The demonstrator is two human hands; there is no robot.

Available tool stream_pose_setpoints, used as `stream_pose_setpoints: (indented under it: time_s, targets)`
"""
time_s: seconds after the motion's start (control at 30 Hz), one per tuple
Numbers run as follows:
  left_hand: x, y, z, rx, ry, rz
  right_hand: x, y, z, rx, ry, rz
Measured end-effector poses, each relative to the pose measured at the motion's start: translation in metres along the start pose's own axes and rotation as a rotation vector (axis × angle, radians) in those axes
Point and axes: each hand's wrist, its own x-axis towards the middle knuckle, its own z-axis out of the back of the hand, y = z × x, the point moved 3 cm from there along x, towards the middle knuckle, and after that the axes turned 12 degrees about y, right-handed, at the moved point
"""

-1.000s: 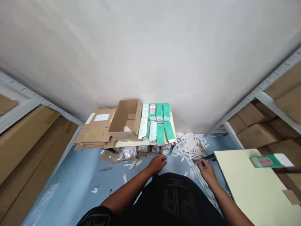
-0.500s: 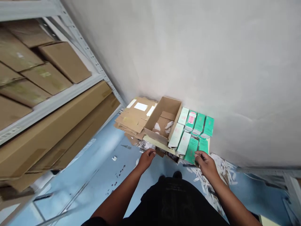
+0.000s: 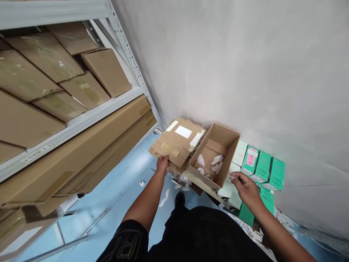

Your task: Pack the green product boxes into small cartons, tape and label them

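Observation:
My left hand (image 3: 163, 164) is closed on the near edge of a flattened cardboard box (image 3: 174, 140), the top one of a stack. White labels and tape show on that sheet. To its right stands an open cardboard box (image 3: 193, 171) with white paper scraps (image 3: 216, 159) inside. My right hand (image 3: 245, 187) hovers over the small cartons by the open box's right side; its fingers are loosely bent and nothing shows in them. Green cartons (image 3: 263, 165) and pale ones (image 3: 240, 152) stand in rows there, partly hidden by my hand and forearm.
On the left a metal shelf (image 3: 109, 105) holds brown boxes (image 3: 106, 71) and long cartons (image 3: 117, 127). A grey wall (image 3: 218, 65) rises behind the stack. Plastic wrap (image 3: 181, 179) and white paper strips (image 3: 164, 198) lie below on the blue floor (image 3: 128, 203).
My left hand has moved up and left from in front of the table to the flattened cardboard, taking hold of its edge. The view has turned left; my right hand is nearer the open box.

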Motion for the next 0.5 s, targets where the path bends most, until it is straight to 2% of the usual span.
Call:
stream_pose_setpoints:
  time_s: [0.1, 0.2, 0.33, 0.43, 0.5]
  targets:
    - [0.048, -0.010, 0.001, -0.011, -0.050, 0.029, 0.010, 0.015, -0.028, -0.003, -0.096, -0.080]
    - [0.076, -0.018, -0.001, -0.037, -0.032, 0.021, 0.020, 0.033, -0.059, 0.002, -0.140, -0.141]
    - [0.085, -0.020, 0.004, -0.069, 0.078, -0.012, 0.032, 0.059, -0.085, -0.054, -0.150, -0.136]
    - [0.086, -0.019, 0.019, -0.039, 0.129, -0.034, 0.039, 0.073, -0.090, -0.117, -0.148, -0.095]
    - [0.086, -0.021, 0.032, 0.038, 0.112, -0.070, 0.043, 0.079, -0.092, -0.144, -0.151, -0.080]
